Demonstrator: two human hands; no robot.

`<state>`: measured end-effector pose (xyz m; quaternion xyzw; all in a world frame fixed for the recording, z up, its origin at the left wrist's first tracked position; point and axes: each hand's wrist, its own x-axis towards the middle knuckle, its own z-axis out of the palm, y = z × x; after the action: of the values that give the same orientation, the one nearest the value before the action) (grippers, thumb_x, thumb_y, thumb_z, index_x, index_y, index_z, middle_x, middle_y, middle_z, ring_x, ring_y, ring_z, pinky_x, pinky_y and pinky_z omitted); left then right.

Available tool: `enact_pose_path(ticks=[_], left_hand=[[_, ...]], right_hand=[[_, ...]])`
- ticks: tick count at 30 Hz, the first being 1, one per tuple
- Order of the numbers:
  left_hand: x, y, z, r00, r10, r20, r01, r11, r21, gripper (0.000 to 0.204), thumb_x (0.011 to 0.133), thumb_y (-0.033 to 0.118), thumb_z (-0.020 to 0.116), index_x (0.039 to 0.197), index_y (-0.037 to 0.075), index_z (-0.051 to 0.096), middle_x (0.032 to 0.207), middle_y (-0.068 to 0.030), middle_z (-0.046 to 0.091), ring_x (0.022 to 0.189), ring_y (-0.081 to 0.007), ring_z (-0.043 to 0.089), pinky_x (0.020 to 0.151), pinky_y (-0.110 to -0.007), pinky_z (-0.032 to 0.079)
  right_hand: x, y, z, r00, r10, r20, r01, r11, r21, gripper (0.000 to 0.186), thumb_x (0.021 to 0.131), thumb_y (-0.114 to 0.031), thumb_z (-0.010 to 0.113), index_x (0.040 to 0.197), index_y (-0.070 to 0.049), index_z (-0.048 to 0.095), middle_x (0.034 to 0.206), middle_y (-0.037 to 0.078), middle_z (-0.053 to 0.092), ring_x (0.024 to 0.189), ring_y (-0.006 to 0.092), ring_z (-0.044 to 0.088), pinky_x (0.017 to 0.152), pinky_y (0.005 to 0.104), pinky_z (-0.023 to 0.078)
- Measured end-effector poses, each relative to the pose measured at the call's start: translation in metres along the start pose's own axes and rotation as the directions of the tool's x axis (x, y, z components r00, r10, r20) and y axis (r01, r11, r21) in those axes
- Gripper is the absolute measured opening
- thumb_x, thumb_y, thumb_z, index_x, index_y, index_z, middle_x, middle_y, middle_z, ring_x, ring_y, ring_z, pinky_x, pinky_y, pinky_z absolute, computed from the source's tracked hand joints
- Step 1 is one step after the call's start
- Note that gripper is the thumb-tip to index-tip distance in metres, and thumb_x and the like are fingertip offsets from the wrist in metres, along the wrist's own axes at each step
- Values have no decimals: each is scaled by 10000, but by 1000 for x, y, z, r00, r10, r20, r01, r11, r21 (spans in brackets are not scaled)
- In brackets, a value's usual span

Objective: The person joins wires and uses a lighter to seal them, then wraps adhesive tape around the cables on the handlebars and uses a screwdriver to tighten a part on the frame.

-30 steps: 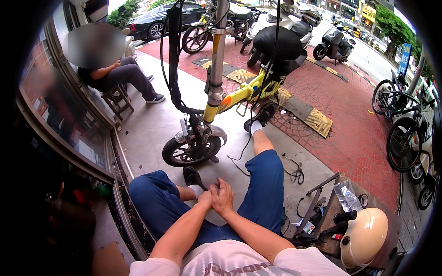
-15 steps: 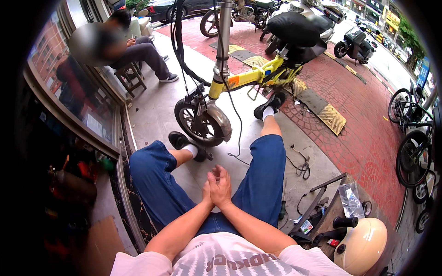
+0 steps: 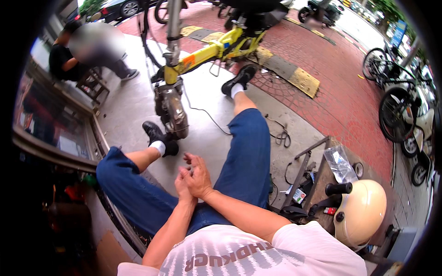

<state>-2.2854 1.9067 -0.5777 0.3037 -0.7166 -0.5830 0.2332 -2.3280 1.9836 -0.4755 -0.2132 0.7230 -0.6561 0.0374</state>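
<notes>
My left hand (image 3: 183, 186) and my right hand (image 3: 201, 178) are clasped together in front of my lap, between my knees. The right one lies against the left, its fingers bent loosely; some fingers are hidden where the hands overlap. No tool or part shows in them. Beyond them a small-wheeled yellow folding bike (image 3: 202, 57) stands between my feet. Its front wheel, under a dull metal mudguard (image 3: 176, 115), is beside my left shoe (image 3: 159, 138). A thin black cable (image 3: 207, 112) trails from the bike over the pale floor.
At right, a cream helmet (image 3: 366, 211), a clear plastic bag (image 3: 340, 163) and a tape roll (image 3: 358, 169) rest on a wooden surface. Scissors (image 3: 283, 138) lie on the floor. A seated person (image 3: 66, 60) is at left by the glass door. Motorbikes and bicycles (image 3: 400, 115) line the right.
The view has swung right, so the bike and my legs sit farther left. The bike's front wheel now appears more edge-on. My hands stay clasped, with their fingers slightly shifted.
</notes>
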Motion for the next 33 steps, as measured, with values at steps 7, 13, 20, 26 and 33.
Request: enact_pose_path(ticks=[7, 13, 20, 26, 33], left_hand=[[32, -41, -51, 735, 283, 616, 582, 204, -787, 441, 1072, 288, 482, 1449, 63, 528, 1420, -142, 564, 1346, -282, 521, 1142, -432, 410], [30, 127, -60, 964, -241, 109, 258, 767, -588, 237, 1061, 110, 531, 1244, -4, 629, 1024, -98, 721, 958, -210, 723, 822, -292, 595], [86, 258, -87, 864, 189, 466, -385, 845, 372, 292, 952, 219, 691, 1170, 24, 698, 1043, -117, 735, 925, -263, 727, 784, -388, 580], [155, 229, -66, 703, 341, 624, -634, 698, 333, 235, 898, 239, 705, 1052, 61, 708, 933, -114, 686, 891, -338, 709, 764, -453, 579], [201, 118, -114, 916, -137, 378, -98, 836, 540, 270, 941, 248, 684, 1114, 42, 698, 1096, -164, 716, 1026, -390, 701, 899, -499, 565]], right_hand=[[0, -20, 15, 998, -57, 37, 56, 998, 37, 511, 975, -298, 663, 1390, -12, 578, 1256, 185, 640, 1175, 377, 594, 1057, 447, 461], [16, -54, 24, 1000, 6, 27, -14, 962, 273, 500, 991, -217, 676, 1432, -16, 554, 1293, 171, 629, 1219, 312, 598, 1073, 395, 452], [27, -58, 11, 981, 191, -18, -148, 812, 564, 488, 1070, -145, 601, 1510, 7, 454, 1454, 135, 573, 1314, 218, 559, 1127, 366, 420], [72, -41, 27, 934, 349, 79, -329, 751, 573, 414, 1086, -194, 567, 1443, 0, 491, 1436, 116, 571, 1337, 199, 548, 1153, 344, 412], [130, -14, 66, 791, 578, 202, -612, 749, 254, 356, 1065, -182, 615, 1367, 6, 599, 1177, 115, 728, 943, 140, 687, 843, 296, 530]])
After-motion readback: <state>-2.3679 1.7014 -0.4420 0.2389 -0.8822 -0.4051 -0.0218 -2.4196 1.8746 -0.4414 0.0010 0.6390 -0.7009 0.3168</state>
